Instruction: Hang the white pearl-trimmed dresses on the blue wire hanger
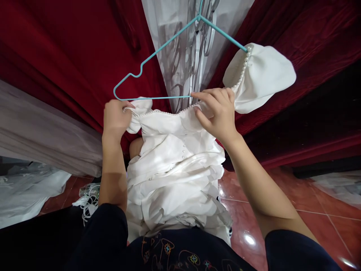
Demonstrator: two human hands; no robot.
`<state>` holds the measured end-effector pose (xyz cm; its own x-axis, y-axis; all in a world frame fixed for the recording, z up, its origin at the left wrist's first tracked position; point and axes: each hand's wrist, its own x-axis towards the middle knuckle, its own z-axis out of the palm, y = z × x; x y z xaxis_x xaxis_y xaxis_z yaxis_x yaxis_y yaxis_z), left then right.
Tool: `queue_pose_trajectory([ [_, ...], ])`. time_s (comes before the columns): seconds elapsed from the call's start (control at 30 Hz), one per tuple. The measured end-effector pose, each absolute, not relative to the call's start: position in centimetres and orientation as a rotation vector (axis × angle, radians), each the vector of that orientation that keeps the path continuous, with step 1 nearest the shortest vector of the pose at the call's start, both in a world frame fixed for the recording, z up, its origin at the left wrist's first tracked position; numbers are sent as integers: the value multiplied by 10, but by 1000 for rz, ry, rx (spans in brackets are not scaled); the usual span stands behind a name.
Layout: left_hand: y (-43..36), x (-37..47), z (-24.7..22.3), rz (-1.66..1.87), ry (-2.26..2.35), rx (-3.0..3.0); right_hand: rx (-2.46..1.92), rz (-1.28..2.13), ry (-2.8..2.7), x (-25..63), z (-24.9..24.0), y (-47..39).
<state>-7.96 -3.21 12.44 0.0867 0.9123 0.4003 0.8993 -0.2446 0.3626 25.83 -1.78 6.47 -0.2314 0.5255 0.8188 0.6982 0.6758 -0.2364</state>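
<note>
A white dress point(172, 158) with a pearl-beaded neckline lies bunched over my lap. Its puffed right-hand sleeve point(265, 75) hangs on one arm of a turquoise hanger point(169, 40); the hanger's left end is bare, above the other sleeve. My left hand point(115, 118) pinches the dress near that smaller-looking left sleeve, just under the hanger's left corner. At the neckline's right part, my right hand point(218, 111) has its thumb and fingers apart, the index finger touching the hanger's lower bar and the other fingers against the fabric by the sleeve.
Dark red curtains point(84, 49) hang on both sides of a pale panel with grey metal scrollwork point(197, 49). White fabric point(31, 188) and tangled white cords point(90, 203) lie at left. Red floor tiles point(254, 210) show at right.
</note>
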Motion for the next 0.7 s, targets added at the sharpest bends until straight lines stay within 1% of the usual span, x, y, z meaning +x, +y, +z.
queue_pose_trajectory([
  [0.07,-48,-59,123,820,1755,2361,-986,-206,-1884,260,64,-15],
  [0.13,-58,-35,126,919,1496,2476,-1016,-197,-1869,260,64,-13],
  [0.23,-57,-8,132,1373,1221,2589,-1009,-199,-1847,258,64,-14],
  [0.27,-53,-2,133,1495,1223,2577,-999,-198,-1837,258,65,-16],
  [0.3,-49,1,134,1540,1262,2557,-991,-195,-1832,257,66,-19],
  [0.33,-44,3,134,1512,1327,2537,-991,-192,-1829,258,67,-21],
  [0.47,-33,4,119,1218,1559,2550,-998,-182,-1842,264,75,-29],
  [0.57,-32,7,105,1240,1501,2605,-900,-265,-1696,276,87,-26],
  [0.7,-30,9,99,1252,1454,2610,-862,-525,-1398,300,109,-11],
])
